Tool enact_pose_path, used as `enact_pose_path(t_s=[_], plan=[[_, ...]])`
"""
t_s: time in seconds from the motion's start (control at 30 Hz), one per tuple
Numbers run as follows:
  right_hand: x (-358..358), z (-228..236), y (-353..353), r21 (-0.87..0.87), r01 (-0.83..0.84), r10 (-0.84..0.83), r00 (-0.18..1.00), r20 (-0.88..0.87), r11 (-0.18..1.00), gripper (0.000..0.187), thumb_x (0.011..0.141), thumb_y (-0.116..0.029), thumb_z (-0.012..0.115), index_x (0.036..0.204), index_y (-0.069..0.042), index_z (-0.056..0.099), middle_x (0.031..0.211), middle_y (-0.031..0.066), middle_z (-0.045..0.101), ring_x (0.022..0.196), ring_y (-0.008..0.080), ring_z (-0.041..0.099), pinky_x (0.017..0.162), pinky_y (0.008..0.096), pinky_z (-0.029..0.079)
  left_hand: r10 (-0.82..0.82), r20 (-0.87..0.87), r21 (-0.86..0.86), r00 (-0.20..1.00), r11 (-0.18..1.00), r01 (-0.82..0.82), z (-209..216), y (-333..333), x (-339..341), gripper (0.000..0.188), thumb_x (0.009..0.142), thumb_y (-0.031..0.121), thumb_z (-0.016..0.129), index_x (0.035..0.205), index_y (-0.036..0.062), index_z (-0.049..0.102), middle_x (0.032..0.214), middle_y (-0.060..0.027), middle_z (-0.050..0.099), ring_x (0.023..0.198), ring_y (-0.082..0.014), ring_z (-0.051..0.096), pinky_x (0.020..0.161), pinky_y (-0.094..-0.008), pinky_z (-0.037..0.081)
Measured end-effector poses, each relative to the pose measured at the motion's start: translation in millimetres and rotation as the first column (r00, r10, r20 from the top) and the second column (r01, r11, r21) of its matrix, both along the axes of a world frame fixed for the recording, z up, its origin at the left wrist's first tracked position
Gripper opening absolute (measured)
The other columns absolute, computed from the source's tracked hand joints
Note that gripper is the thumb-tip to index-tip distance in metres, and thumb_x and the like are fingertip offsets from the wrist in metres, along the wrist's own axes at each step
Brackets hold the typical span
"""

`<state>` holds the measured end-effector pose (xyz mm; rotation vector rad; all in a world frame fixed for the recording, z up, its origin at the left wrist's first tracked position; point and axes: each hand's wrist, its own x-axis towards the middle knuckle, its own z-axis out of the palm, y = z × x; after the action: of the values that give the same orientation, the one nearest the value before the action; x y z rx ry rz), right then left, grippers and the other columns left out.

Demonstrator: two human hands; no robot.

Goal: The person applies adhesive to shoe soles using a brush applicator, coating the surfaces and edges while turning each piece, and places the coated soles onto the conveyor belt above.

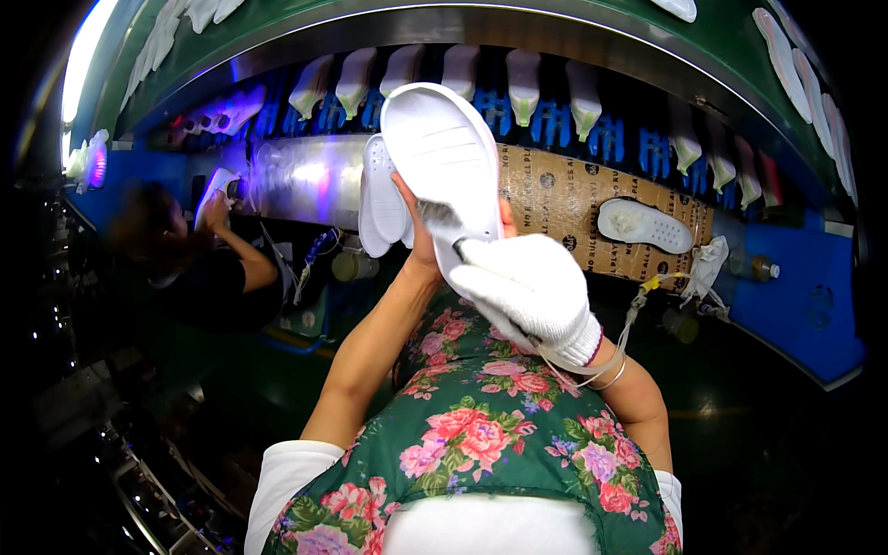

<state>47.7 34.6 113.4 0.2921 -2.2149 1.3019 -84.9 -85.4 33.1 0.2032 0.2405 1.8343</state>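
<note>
A white shoe sole (442,139) is held up in front of me, its inner side facing me. My bare left hand (423,236) grips it around the edges, with fingertips showing on the far right side. My right hand (532,277), in a white knitted glove, is closed around a brush (440,216). The blurred grey bristles touch the inside of the sole near its narrower middle. The glove hides most of the brush handle. Just left of the held sole, white soles (377,199) rest on the bench.
Another white sole (645,226) lies on printed cardboard (546,213) at the right. Shoe uppers (523,83) hang in a row on blue holders behind. A co-worker (213,231) at the left handles a white sole. A cable (631,319) runs by my right wrist; a bottle (764,269) lies far right.
</note>
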Motion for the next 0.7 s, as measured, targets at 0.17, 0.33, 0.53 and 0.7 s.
enact_pose_path(t_s=[0.17,0.33,0.53,0.7], plan=[[-1.8,5.3,9.2,0.005,0.106,-0.105,0.991,-0.079,0.994,0.039,0.070,0.001,0.081,0.106,-0.009,0.074,0.094,0.0111,0.074,0.079,0.0273,0.072,0.071,0.0358,0.056,0.023,0.066,0.020,0.998,0.999,-0.025,-6.9,0.3,-8.3,0.134,0.058,0.107,0.033,0.121,-0.0095,0.053,0.105,-0.0220,0.063,0.095,-0.0345,0.064,0.081,-0.0467,0.056],[3.2,-2.4,-4.2,0.005,-0.068,0.068,0.998,-0.004,0.998,0.038,0.072,0.002,0.077,0.109,-0.007,0.073,0.087,0.0097,0.072,0.068,0.0263,0.068,0.064,0.0350,0.055,0.052,0.100,0.098,0.994,0.993,-0.061,-12.5,1.6,-14.1,0.126,0.062,0.103,0.041,0.122,-0.0065,0.053,0.109,-0.0202,0.059,0.105,-0.0342,0.057,0.079,-0.0499,0.055],[-3.2,-6.5,-2.5,0.041,0.087,-0.081,0.988,-0.133,0.995,0.031,0.079,-0.001,0.075,0.110,-0.003,0.071,0.074,0.0047,0.067,0.058,0.0217,0.064,0.057,0.0338,0.052,0.116,0.090,0.106,0.989,0.986,-0.125,-1.4,7.0,-21.5,0.117,0.064,0.102,0.041,0.119,0.0000,0.056,0.102,-0.0165,0.062,0.097,-0.0343,0.060,0.075,-0.0505,0.056],[2.8,-0.7,-3.4,-0.122,-0.107,0.105,0.994,-0.017,0.987,0.028,0.076,0.000,0.077,0.103,-0.007,0.074,0.086,0.0089,0.072,0.068,0.0237,0.068,0.062,0.0347,0.054,0.263,0.066,-0.171,0.962,0.953,-0.249,21.8,11.6,-25.4,0.115,0.066,0.103,0.033,0.102,-0.0028,0.059,0.080,-0.0134,0.060,0.073,-0.0252,0.059,0.077,-0.0404,0.047]])
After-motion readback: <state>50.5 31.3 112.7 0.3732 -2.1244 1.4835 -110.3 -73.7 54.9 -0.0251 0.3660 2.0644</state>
